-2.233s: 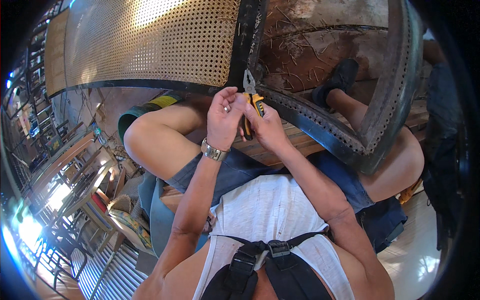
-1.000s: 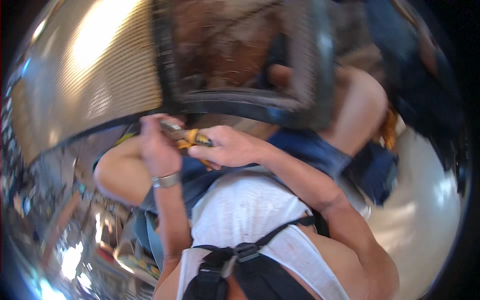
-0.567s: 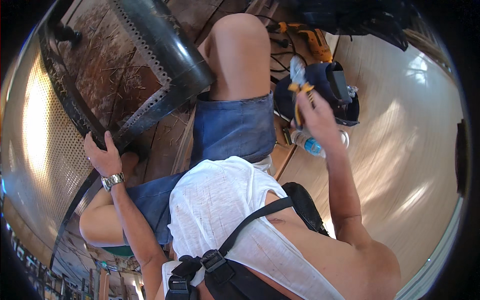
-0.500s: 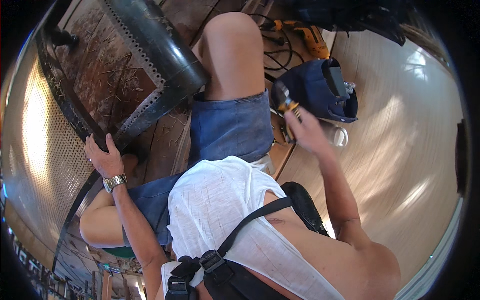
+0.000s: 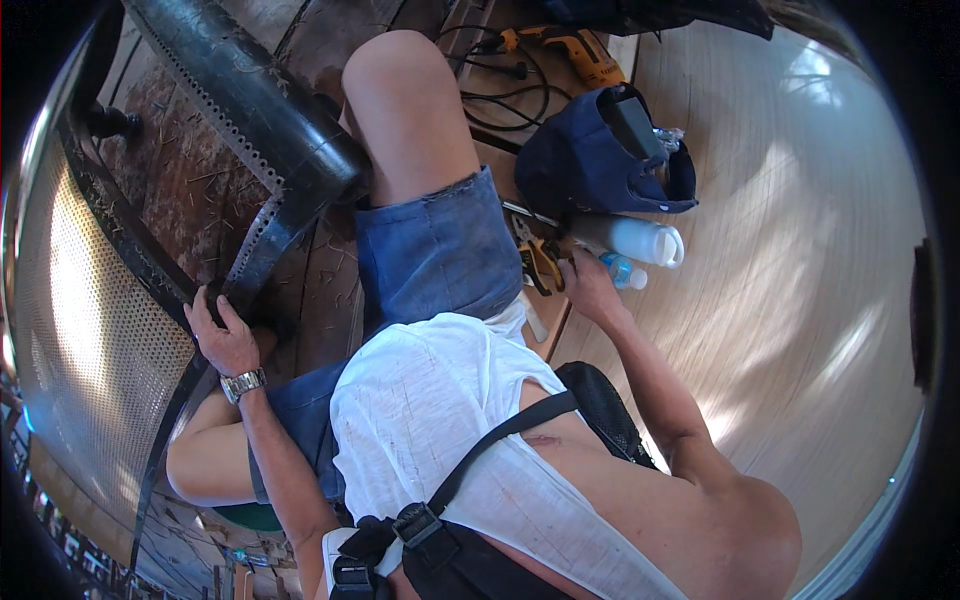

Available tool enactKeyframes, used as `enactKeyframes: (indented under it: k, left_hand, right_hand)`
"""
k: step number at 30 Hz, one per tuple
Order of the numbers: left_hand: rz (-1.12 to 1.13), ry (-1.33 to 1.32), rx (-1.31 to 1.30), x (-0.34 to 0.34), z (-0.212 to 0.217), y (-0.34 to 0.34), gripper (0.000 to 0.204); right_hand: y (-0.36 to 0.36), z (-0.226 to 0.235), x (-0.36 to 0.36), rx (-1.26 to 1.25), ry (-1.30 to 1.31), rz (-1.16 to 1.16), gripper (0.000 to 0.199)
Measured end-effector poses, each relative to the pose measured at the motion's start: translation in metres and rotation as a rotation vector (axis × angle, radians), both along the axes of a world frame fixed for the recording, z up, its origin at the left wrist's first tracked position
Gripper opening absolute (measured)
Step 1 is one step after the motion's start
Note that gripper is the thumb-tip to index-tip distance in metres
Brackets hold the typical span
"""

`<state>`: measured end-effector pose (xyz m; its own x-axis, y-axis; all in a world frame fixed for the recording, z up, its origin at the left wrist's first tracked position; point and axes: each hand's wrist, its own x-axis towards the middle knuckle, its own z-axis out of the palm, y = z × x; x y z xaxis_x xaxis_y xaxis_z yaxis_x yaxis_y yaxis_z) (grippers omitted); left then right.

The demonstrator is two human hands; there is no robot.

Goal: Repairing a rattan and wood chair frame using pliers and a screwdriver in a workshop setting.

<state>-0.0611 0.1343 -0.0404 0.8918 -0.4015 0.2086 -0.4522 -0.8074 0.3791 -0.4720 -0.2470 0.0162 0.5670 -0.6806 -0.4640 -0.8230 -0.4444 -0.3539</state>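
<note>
Head view: right hand (image 5: pixel 588 285) reaches down to pliers (image 5: pixel 540 262).

Navy cap (image 5: pixel 600 160) lies by a white bottle (image 5: pixel 640 240); yellow drill (image 5: pixel 575 50) and black cables (image 5: pixel 495 90) sit beyond.

Glossy wood floor (image 5: pixel 800 300); matt perforated black frame (image 5: pixel 250 110).

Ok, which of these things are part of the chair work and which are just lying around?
In use:
- black chair frame, gripped by the left hand
- cane panel
- pliers, at the right hand

Lying about:
- yellow drill
- blue bag
- white bottle
- small blue-capped bottle
</note>
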Motion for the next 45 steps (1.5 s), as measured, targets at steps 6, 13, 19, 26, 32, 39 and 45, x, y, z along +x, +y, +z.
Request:
enactKeyframes:
  k: [6, 13, 19, 26, 32, 39, 45]
  left_hand:
    - [0.018, 0.037, -0.024, 0.002, 0.001, 0.006, 0.036]
    - [0.007, 0.048, -0.066, 0.006, 0.004, -0.003, 0.035]
    - [0.157, 0.145, -0.294, 0.01, 0.024, 0.005, 0.03]
    - [0.41, 0.192, -0.705, 0.008, 0.017, 0.012, 0.026]
    - [0.71, 0.317, -0.94, 0.003, -0.007, 0.047, 0.026]
    - [0.717, 0.472, -0.904, -0.008, 0.009, 0.035, 0.028]
    - [0.817, 0.533, -0.943, -0.006, -0.004, 0.046, 0.027]
  right_hand:
    - [0.026, 0.014, 0.011, -0.094, 0.016, 0.188, 0.025]
    - [0.043, -0.035, 0.039, -0.154, -0.013, 0.269, 0.03]
    - [0.04, -0.054, 0.059, 0.149, -0.1, -0.012, 0.05]
    - [0.014, 0.047, 0.099, -0.299, -0.255, 0.164, 0.044]
    - [-0.055, 0.174, 0.179, -0.362, -0.703, 0.003, 0.042]
    - [0.034, 0.157, 0.352, 0.595, -1.058, 0.238, 0.039]
    - [0.204, 0.098, 0.485, 0.701, -0.75, 0.424, 0.035]
